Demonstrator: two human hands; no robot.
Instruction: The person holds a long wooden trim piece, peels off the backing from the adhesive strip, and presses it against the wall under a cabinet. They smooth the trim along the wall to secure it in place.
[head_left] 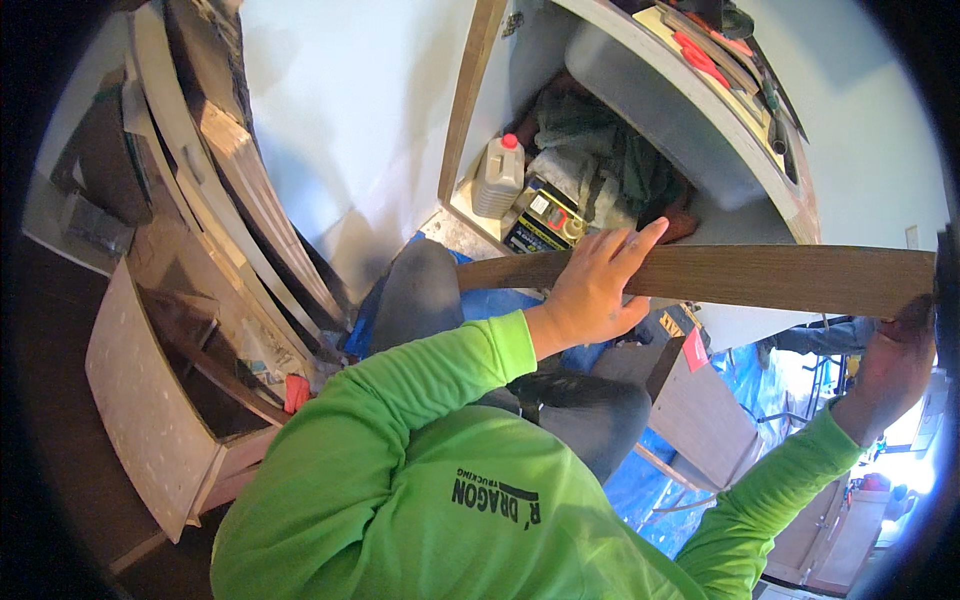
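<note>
A long, narrow brown wooden board (770, 277) runs across in front of me, from above my knees to the right rim. My left hand (598, 285) lies on the board near its left part, fingers spread and thumb apart. At the board's right end, my right hand (890, 365) has its fingers curled around it, partly in shadow. Beside that hand, a dark upright shape (944, 290) is cut off by the picture's rim; I cannot tell what it is.
An open cabinet (462, 110) ahead holds a red-capped jug (498, 180), a dark box (543, 218) and bundled cloth (625, 140). Red-handled tools (700, 58) lie on its top. Boards (235, 150) lean at left behind a drawer box (150, 400). Blue sheeting (640, 490) covers the floor.
</note>
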